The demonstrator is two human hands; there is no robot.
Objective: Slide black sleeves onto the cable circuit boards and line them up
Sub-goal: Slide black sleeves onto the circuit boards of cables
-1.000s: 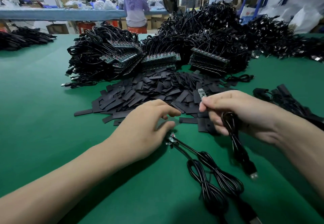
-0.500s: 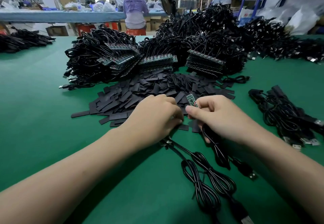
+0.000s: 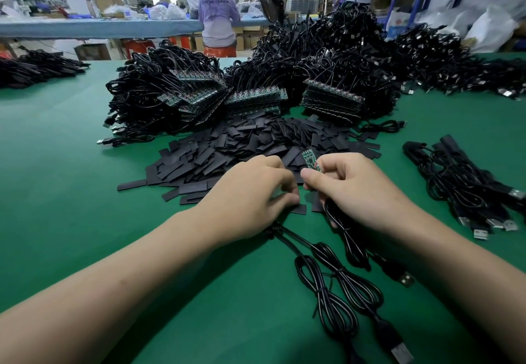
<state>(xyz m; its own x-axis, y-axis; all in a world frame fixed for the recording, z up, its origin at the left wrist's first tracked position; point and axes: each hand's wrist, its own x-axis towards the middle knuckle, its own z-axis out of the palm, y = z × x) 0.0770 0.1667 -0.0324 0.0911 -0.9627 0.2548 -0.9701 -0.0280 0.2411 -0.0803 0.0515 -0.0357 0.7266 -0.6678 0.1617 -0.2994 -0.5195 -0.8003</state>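
**Right hand (image 3: 355,190) pinching small green circuit board (image 3: 309,161); left hand (image 3: 250,192) grip unclear**

Board sits between thumb and forefinger, tilted up and away, no sleeve on it yet. Its thin black cable (image 3: 348,244) drops from under the palm onto the green tabletop (image 3: 62,198).

Left hand is palm-down just beside the right, fingers curled. Its thumb tip is at a flat black sleeve (image 3: 299,209) on the near fringe of the pile of flat black sleeves (image 3: 250,147). Can't tell if it actually holds one. Only a narrow gap between the two thumbs.

Both forearms come in from the near edge, converging mid-table.

Room:
- Left of the left forearm: wide bare green surface.
- Toward the right edge: a narrower strip between the right hand and a black cable bundle (image 3: 466,190).
- Between the forearms: two coiled black USB cables (image 3: 336,286).
- Beyond the sleeve pile, toward the far edge: stacks of cable bundles with green boards (image 3: 333,98).
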